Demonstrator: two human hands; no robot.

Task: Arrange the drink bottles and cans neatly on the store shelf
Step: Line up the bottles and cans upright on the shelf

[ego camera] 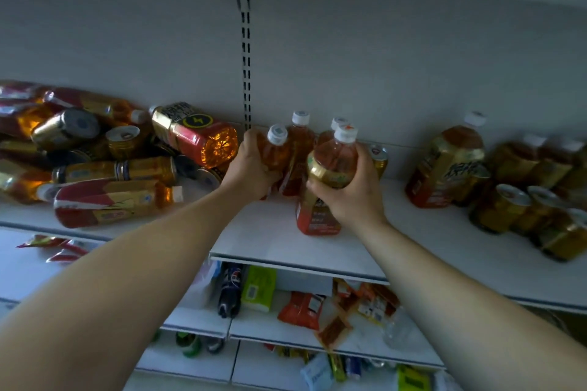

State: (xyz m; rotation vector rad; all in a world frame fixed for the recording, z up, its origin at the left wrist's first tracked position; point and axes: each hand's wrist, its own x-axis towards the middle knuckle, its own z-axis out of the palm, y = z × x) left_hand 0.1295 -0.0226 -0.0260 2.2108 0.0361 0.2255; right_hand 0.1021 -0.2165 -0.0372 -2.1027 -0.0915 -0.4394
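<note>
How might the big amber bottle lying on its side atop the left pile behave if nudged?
The big amber plastic bottle with red-gold label rests tilted on loose cans, so it probably slides or rolls off. It looks full, so likely heavy. Its faceted sides may limit rolling.

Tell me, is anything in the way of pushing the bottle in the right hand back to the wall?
Yes. The right hand grips an upright amber bottle near the shelf's front. Behind it stand more white-capped bottles, one held by the left hand, and a gold can at the back wall.
</note>
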